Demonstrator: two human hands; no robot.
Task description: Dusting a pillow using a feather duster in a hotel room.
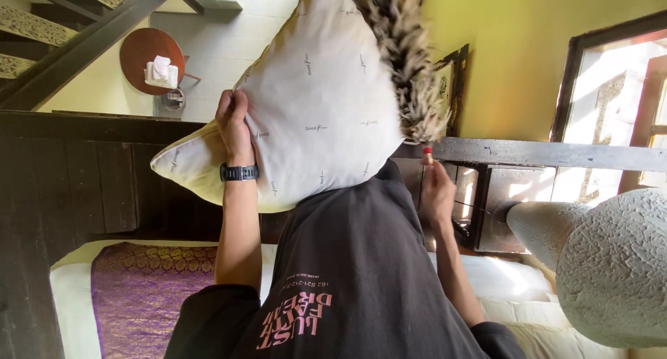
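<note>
While the white pillow (319,95) is held up against the chest of the dark printed shirt (361,276), it fills the middle of the view and hides much of the wall behind it. The left hand (233,119) is closed on the pillow's edge, fingers pinching the fabric; a black wristwatch (239,172) sits just below it. The right hand (436,189) is on the pillow's far side, fingers curled round the thin handle of a feather duster (406,67), whose mottled plumes rise beside the pillow and touch its edge.

Beyond the left hand, a dark wooden partition (83,171) stands, with a round brown tray (149,57) bearing folded white towels (161,71) further off on the tiled floor (222,39). Under the left forearm lies a bed (69,296) with a purple patterned runner (139,289). Beside the right hand, a dark wooden rail (542,153) crosses the yellow wall (514,60), and a window frame (611,102) lets in strong light. A textured grey rounded object (611,262) stands near the right forearm; its kind cannot be told.
</note>
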